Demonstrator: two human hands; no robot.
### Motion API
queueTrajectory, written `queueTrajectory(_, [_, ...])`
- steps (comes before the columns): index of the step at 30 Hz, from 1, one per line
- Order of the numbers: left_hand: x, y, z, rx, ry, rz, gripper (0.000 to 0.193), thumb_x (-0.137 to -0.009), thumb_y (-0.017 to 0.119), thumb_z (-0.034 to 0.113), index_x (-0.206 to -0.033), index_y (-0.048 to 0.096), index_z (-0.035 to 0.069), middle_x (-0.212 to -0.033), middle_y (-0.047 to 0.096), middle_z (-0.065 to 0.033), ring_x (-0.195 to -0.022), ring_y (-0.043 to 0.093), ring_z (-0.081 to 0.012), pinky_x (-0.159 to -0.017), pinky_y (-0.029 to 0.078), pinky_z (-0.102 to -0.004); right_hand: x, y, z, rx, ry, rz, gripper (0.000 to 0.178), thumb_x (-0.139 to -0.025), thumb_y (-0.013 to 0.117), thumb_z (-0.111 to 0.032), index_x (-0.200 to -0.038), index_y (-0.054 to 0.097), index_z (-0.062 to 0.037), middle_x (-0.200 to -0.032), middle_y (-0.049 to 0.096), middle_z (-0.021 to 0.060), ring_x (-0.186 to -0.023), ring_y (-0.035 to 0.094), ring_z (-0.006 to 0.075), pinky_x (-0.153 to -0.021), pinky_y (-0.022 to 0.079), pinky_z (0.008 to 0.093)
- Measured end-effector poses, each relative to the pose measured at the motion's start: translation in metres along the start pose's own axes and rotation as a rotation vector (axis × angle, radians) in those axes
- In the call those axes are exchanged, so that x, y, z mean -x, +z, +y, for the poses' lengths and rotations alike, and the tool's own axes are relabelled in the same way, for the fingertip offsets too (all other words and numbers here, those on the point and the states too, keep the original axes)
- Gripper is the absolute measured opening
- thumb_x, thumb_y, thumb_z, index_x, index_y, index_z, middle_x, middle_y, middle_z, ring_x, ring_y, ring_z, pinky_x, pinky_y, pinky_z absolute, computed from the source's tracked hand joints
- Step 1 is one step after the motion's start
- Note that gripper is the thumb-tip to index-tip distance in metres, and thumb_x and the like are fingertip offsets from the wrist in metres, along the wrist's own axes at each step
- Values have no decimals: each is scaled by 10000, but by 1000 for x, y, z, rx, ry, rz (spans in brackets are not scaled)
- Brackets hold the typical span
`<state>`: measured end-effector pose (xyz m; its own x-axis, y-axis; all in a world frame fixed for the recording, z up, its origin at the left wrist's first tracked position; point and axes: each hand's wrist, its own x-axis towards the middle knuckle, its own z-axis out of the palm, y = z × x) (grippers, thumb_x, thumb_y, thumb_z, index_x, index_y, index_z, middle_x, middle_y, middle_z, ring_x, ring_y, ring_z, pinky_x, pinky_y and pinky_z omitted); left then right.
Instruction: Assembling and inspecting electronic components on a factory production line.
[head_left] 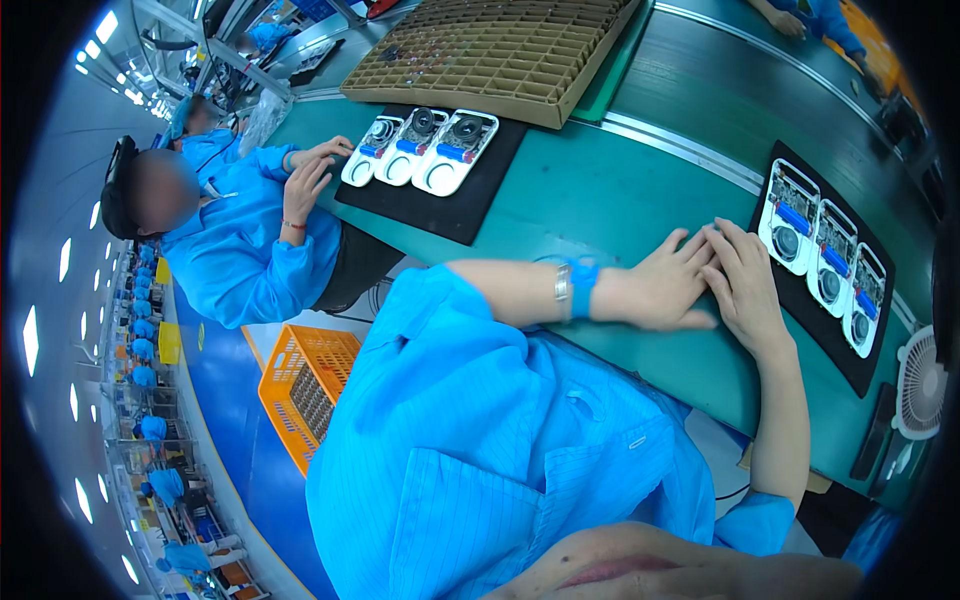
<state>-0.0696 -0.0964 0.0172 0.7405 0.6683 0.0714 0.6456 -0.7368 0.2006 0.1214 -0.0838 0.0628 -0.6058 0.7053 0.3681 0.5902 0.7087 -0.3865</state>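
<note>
My left hand (pixel 675 285), with a blue band and a metal bracelet at its wrist, hovers over or rests on the green tabletop (pixel 560 215); I cannot tell which. Its fingers are stretched out, and their tips meet the fingers of my right hand (pixel 745 285). That hand is also open, fingers extended, and neither hand holds anything. Just right of my right hand lies a black mat (pixel 795 300). On it sit three white oblong housings (pixel 830 258) in a row, each with a blue cylinder, a circuit board and a round dark part.
A co-worker (pixel 265 215) stands left, hands near three similar housings (pixel 418 150) on another black mat (pixel 440 215). Beyond is a cardboard divider tray (pixel 480 55). A metal rail (pixel 680 150) edges the line. A white fan (pixel 918 382) stands right; an orange crate (pixel 290 375) sits below.
</note>
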Motion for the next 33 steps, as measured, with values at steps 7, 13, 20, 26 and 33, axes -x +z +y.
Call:
queueTrajectory(7, [120, -123, -38, 745, 17, -329, 768, -926, 720, 448, -1473, 475, -32, -1485, 514, -267, -1380, 510, -383, -1120, 421, -454, -1, 0, -1, -83, 18, -38, 417, -951, 648, -149, -1342, 578, -21, -1340, 586, 176, -1259, 533, 361, -1100, 402, 454])
queueTrajectory(13, [230, -146, -196, 281, -854, 671, 537, -962, 716, 353, -1357, 628, 0, -1319, 681, -194, -1249, 641, -302, -1052, 487, -390, 1, 14, -2, -211, 116, -41, 385, -970, 637, -137, -1336, 596, -23, -1323, 609, 172, -1287, 538, 347, -1106, 408, 441])
queueTrajectory(20, [374, -133, -375, -20, -1586, 562, 726, -1012, 261, 702, -1469, 547, 216, -1496, 550, -144, -1409, 461, -419, -1151, 259, -646, -45, 42, -37, -437, 137, -95, 413, -963, 640, -139, -1360, 591, -36, -1305, 632, 153, -1264, 562, 317, -1100, 404, 412])
queueTrajectory(26, [361, -134, -388, 5, -1561, 480, 835, -992, 279, 755, -1394, 634, 115, -1411, 615, -200, -1332, 550, -393, -1115, 407, -418, -106, 104, -82, -421, -45, -187, 586, -986, 637, -289, -1498, 450, -70, -1434, 531, 200, -1394, 437, 370, -1168, 324, 473])
queueTrajectory(33, [384, -132, -324, 502, -1417, 718, 903, -998, 390, 740, -1346, 624, -60, -1134, 682, -138, -993, 591, -195, -887, 462, -309, -109, 127, -102, -553, -7, -261, 710, -978, 641, -375, -1535, 370, -29, -1536, 424, 239, -1457, 351, 400, -1207, 245, 495])
